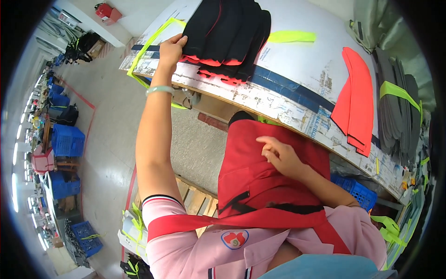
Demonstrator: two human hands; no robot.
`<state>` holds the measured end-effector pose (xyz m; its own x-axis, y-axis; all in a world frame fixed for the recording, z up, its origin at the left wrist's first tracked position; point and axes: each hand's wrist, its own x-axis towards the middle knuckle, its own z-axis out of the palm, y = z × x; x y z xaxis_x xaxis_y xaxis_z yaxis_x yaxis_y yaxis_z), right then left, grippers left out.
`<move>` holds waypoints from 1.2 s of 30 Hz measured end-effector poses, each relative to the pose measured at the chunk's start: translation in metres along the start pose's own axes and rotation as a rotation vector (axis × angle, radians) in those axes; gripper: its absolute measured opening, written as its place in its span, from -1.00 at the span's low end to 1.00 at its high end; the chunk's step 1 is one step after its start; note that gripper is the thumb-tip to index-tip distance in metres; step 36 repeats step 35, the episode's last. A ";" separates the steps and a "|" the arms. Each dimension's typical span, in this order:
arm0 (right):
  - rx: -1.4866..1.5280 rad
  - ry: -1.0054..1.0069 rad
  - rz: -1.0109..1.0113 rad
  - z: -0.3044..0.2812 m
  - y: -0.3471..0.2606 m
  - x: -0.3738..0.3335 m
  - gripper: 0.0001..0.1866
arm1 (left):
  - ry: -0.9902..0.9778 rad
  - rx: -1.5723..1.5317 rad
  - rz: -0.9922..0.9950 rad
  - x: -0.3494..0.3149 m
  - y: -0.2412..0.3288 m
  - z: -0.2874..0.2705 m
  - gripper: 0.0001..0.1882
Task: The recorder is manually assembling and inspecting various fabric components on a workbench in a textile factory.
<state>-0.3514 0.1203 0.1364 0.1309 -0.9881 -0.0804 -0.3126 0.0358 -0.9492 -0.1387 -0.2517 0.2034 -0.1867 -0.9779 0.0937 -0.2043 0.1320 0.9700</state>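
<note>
My left hand (pixel 172 50) is closed on the left edge of a stack of black fabric pieces (pixel 223 32) on the table, thumb on top. The pieces have red lower edges, and a thin red line runs down the top one. My right hand (pixel 281 156) hovers before the red apron (pixel 274 176) at my waist, index finger extended and the others loosely curled, with nothing visible in it. A neon-yellow strip (pixel 292 36) lies right of the stack, and another yellow band (pixel 139 58) loops over the table's left corner.
Coral-red fabric pieces (pixel 357 102) lie on the worn white table (pixel 288 69). Grey pieces tied with a yellow band (pixel 399 90) stand at the far right. A blue crate (pixel 355 190) sits under the table; more blue crates (pixel 68 139) line the left. A wooden pallet (pixel 195 200) is on the floor.
</note>
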 end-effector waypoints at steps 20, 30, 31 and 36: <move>-0.593 0.608 -0.063 -0.145 0.046 -0.084 -0.71 | -0.139 0.169 0.407 -0.143 0.002 0.055 -0.83; -1.065 0.905 0.008 -0.233 0.114 -0.121 -0.70 | -0.807 -0.140 -0.169 -0.249 -0.029 0.202 -0.82; -0.883 0.921 -0.022 -0.227 0.110 -0.111 -0.73 | -0.868 -0.207 -0.216 -0.256 -0.025 0.216 -0.78; -0.423 0.786 -0.018 -0.184 0.090 -0.089 -0.77 | -1.023 -0.616 -0.558 -0.278 -0.013 0.266 -0.51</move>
